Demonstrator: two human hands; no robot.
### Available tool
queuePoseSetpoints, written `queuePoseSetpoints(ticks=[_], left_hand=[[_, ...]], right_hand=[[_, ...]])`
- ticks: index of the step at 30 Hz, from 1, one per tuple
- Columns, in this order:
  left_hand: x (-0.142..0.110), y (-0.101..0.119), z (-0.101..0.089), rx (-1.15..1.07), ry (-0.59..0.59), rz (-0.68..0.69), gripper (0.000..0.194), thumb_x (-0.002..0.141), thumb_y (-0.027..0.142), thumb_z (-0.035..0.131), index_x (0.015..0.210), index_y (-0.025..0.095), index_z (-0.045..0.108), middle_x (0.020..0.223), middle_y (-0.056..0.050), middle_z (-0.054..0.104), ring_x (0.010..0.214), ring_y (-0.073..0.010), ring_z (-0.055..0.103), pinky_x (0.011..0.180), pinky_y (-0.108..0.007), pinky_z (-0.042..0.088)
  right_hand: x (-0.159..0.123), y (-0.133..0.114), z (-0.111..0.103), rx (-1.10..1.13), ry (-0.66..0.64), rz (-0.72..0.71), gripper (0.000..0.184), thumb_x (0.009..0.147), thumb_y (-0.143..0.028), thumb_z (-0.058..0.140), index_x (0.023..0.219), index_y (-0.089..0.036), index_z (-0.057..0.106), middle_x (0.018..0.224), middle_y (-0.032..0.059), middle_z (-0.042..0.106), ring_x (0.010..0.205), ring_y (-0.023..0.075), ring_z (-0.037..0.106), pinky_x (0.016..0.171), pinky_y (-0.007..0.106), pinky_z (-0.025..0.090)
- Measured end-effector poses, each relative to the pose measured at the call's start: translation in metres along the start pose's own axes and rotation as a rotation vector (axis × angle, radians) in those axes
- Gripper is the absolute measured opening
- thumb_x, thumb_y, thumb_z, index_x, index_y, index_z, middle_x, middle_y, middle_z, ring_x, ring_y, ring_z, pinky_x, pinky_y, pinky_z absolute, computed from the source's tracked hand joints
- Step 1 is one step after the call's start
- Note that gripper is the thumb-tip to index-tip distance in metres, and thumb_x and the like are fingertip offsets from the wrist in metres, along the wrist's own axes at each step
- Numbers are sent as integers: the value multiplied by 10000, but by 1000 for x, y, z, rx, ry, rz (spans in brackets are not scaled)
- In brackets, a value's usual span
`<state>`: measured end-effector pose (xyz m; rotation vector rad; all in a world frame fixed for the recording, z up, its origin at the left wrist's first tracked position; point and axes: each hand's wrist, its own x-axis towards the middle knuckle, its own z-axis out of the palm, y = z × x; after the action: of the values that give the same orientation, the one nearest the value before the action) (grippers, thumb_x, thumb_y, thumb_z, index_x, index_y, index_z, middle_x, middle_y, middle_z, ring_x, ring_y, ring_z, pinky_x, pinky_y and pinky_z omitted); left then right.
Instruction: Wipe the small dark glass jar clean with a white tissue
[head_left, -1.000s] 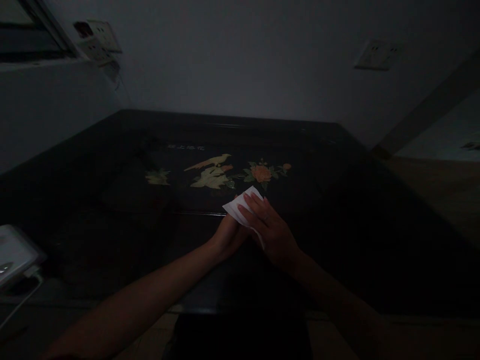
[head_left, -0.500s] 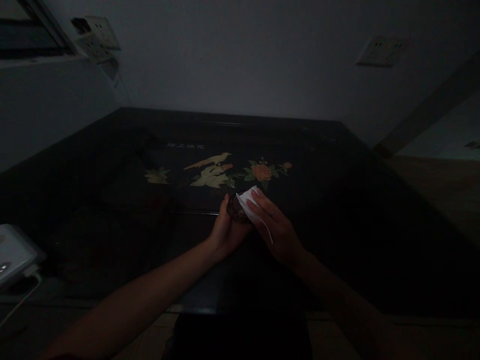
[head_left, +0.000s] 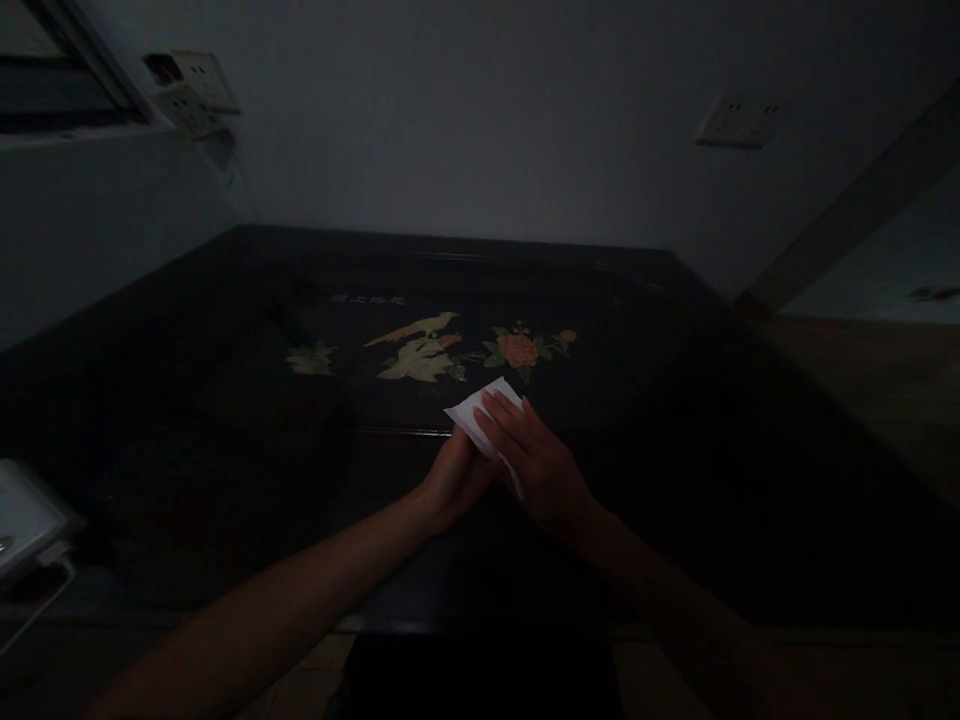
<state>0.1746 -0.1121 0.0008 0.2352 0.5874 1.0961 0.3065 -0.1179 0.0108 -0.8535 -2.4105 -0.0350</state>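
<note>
My right hand point(head_left: 544, 465) presses a white tissue point(head_left: 480, 410) with its fingers laid across the top. Beneath and to the left, my left hand point(head_left: 454, 478) cups a small dark round object, glass-like in the earlier view. The tissue and my right fingers now cover that object, so its shape is hidden. Both hands meet just above the near middle of a dark glossy table point(head_left: 225, 500). Beyond them, a flower-and-bird picture point(head_left: 420, 350) decorates the tabletop.
A white device point(head_left: 30, 520) with a white cable sits at the table's left edge. Wall sockets show at the upper left point(head_left: 199, 90) and upper right point(head_left: 739, 120). A pale wall point(head_left: 465, 130) rises behind the table. The room is very dim.
My right hand has slid the tissue leftward over the dark round object, which showed half a second ago and is now covered. The camera view has shifted slightly.
</note>
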Motion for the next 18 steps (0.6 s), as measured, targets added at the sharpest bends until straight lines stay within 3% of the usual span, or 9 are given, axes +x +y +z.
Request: queuePoseSetpoints(ticks=[7, 12, 18], left_hand=[[-2, 13, 10, -51, 58, 31, 420, 970, 418, 347, 1049, 167, 675, 985, -56, 728, 869, -165, 650, 837, -281, 471], [1, 21, 10, -118, 90, 73, 473, 971, 433, 319, 1063, 117, 659, 904, -78, 726, 862, -179, 652, 915, -311, 450], [-1, 26, 13, -89, 136, 46, 532, 963, 476, 309, 1180, 86, 598, 962, -108, 712, 942, -214, 656, 948, -331, 449]], right_hand=[[-1, 9, -1, 11, 37, 89, 499, 962, -165, 349, 1459, -154, 306, 1464, 127, 424, 1402, 209, 307, 1142, 483, 304], [0, 6, -4, 26, 88, 70, 445, 964, -183, 369, 1401, -116, 416, 1402, 155, 500, 1367, 225, 376, 1126, 460, 345], [2, -2, -3, 81, 80, -4, 474, 956, -172, 389, 1429, -133, 375, 1401, 150, 503, 1367, 212, 377, 1101, 408, 403]])
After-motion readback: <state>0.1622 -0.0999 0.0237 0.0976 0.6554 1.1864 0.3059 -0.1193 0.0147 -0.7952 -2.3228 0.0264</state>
